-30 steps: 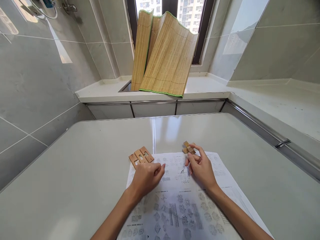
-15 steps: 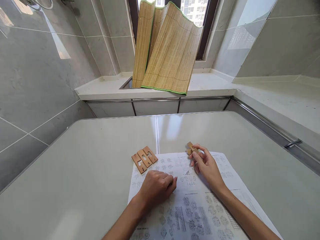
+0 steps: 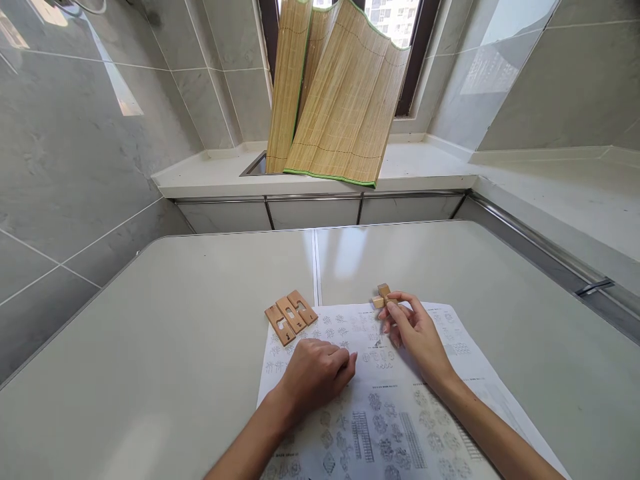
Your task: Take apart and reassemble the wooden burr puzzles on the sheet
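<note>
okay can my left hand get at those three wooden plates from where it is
Likely yes: the left hand is curled over the paper sheet, just short of the wooden plates, and nothing visible blocks the way, though its palm is hidden.

I see the right hand (image 3: pixel 417 335) holding crossed wooden blocks (image 3: pixel 384 291) in its fingers, the left hand (image 3: pixel 317 371) curled near 3 wooden plates (image 3: pixel 296 321).

The plates (image 3: pixel 295 320) are reddish brown with dark digits, the blocks (image 3: pixel 383 291) tan, the sheet (image 3: pixel 397 375) white with grey figures.
</note>
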`<state>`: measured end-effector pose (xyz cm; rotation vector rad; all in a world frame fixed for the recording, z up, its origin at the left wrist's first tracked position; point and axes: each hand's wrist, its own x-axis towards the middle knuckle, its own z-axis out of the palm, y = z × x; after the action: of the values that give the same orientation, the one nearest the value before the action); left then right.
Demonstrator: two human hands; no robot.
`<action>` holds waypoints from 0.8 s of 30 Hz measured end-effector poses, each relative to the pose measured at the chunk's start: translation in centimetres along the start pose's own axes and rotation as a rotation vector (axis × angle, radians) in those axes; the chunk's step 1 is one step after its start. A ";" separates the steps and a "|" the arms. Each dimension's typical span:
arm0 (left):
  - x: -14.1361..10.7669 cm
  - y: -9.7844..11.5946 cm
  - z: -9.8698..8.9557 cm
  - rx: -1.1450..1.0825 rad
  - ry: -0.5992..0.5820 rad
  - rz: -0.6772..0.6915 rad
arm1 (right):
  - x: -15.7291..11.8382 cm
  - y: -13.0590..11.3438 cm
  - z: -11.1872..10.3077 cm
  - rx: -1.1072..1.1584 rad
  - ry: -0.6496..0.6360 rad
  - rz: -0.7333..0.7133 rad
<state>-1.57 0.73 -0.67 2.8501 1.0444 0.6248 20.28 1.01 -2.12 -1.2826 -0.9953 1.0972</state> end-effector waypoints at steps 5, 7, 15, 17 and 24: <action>0.0 -0.2 0.2 -0.034 0.015 0.007 | -0.4 -0.7 0.2 0.041 -0.033 0.022; -0.1 -0.2 0.2 -0.046 0.023 0.001 | -0.7 -1.1 0.4 0.044 -0.063 0.028; 0.1 0.1 -0.5 -0.234 0.083 -0.189 | -1.5 -1.3 0.9 0.037 -0.221 0.027; 0.2 0.2 -0.8 -0.321 0.089 -0.281 | -1.7 -1.5 1.0 0.052 -0.268 0.033; 0.5 0.4 -1.2 -0.555 0.152 -0.505 | -2.3 -1.9 1.2 0.101 -0.491 -0.005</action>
<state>-1.45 0.63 0.65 1.9951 1.2944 0.9087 18.71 -0.96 -0.03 -0.9443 -1.2819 1.4788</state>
